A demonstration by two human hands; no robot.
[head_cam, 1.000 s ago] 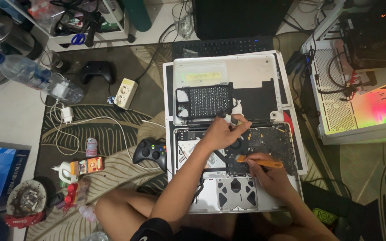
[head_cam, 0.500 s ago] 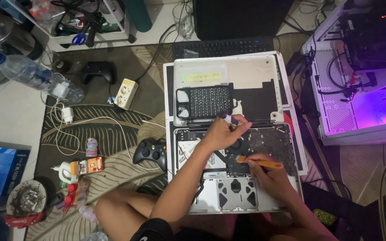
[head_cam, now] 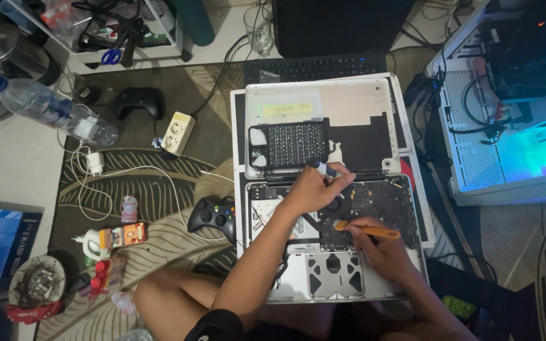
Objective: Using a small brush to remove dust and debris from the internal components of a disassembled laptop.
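Note:
An opened laptop lies on the floor between my knees, its bottom cover off and the circuit board exposed. My left hand grips a small screwdriver with a blue-grey handle, held over the fan area. My right hand holds an orange pry tool, its tip resting on the board near the fan. The removed white cover lies just beyond, with a dark perforated tray of small parts on it.
A black game controller sits left of the laptop, another farther back. A power strip, white cables, a water bottle and small bottles lie on the patterned rug. A lit computer case stands at right, a keyboard behind.
Both hands stay almost in place over the board. The light in the computer case at right has shifted from orange-green through purple to blue.

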